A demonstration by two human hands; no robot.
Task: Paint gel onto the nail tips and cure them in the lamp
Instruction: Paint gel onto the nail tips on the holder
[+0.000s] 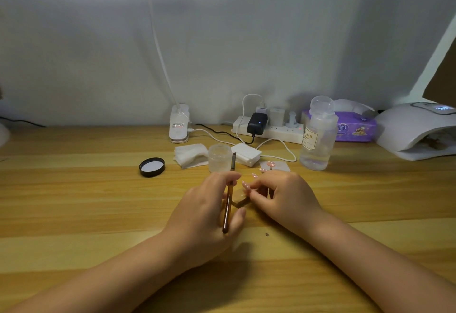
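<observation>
Your left hand (204,214) has its fingers curled round the brown-handled brush (228,204), bristle end pointing away from you. Your right hand (283,196) pinches a small clear holder (240,200) with pink nail tips (245,185) on the wooden desk (74,201), between both hands. The curing lamp (417,130) sits far right.

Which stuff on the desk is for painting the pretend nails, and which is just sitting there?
For the job: the brush in the left hand, the nail tips at the right hand, the open jar, the curing lamp.

Just lying about: tissue pack, power strip, black lid.
</observation>
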